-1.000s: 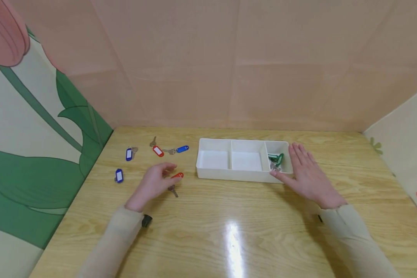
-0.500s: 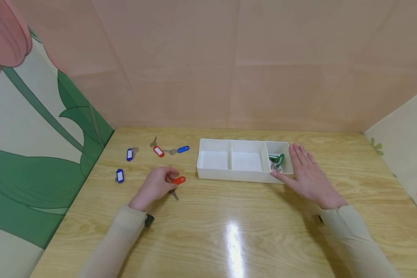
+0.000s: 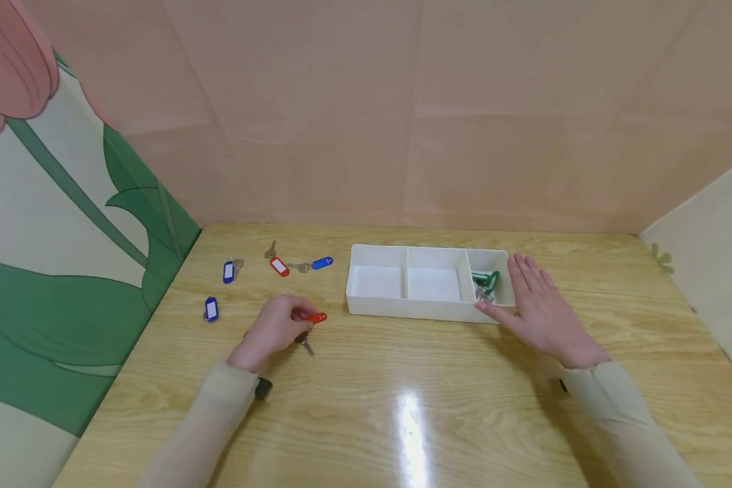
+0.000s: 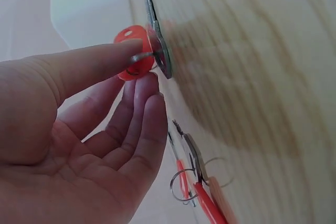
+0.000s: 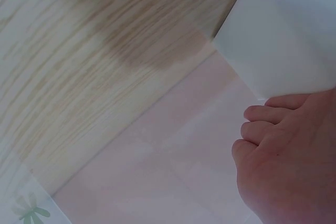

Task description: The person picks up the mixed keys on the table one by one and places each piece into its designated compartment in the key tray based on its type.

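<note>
My left hand [image 3: 277, 325] pinches a red key tag [image 4: 126, 35] between thumb and fingers. A ring joins the tag to a metal key [image 3: 307, 347], which hangs close to the tabletop. Beneath that hand, in the left wrist view, lies another red key tag [image 4: 209, 203] with its key and ring, mostly hidden in the head view. At the right end of a white three-compartment tray [image 3: 409, 308], my right hand [image 3: 543, 312] rests with straight fingers along the end wall and its thumb at the front rim. Green key tags [image 3: 491, 281] with keys lie in the tray's right compartment.
Left of the tray lie a blue key tag [image 3: 322, 262], a red key tag [image 3: 279, 266] and two more blue tags, one [image 3: 228, 272] behind the other [image 3: 211, 310]. A pink backdrop [image 3: 402, 135] stands behind the wooden table [image 3: 354, 407].
My left hand has closed its fingers on the red key tag and shifted it slightly toward me and to the right. The right hand stays in place.
</note>
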A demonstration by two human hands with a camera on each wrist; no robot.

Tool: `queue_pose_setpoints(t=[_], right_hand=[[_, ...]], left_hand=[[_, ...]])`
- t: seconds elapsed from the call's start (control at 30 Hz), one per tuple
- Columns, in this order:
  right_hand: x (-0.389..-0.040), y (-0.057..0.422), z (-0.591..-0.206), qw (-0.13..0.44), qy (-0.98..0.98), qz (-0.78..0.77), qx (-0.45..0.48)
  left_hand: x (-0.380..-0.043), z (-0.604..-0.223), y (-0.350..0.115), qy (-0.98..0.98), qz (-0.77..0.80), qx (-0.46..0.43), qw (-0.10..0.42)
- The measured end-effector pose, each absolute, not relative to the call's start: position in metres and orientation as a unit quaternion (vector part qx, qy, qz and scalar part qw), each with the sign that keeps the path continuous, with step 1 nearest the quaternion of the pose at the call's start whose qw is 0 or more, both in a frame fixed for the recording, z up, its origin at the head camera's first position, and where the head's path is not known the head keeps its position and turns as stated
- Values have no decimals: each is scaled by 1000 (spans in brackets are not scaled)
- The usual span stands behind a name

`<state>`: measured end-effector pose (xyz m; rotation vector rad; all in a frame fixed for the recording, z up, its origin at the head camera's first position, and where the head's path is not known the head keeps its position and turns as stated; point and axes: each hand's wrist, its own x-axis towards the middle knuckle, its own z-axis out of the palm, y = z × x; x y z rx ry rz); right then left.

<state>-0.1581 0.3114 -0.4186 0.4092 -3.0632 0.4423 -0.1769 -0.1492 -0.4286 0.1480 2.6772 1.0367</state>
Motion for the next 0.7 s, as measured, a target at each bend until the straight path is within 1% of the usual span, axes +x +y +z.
queue_pose_setpoints(t=[0.3,0.53,0.7], right_hand=[[-157,311,-416,7,-981,145,130],[-158,312,-417,4,-980,147,132],[-159,312,-418,8,-980,148,134]], left_hand=[[-177,-425,-152,922,365,57,116],[-176,-423,-153,921,369,54,114],[-177,-423,-153,924,367,48,98]])
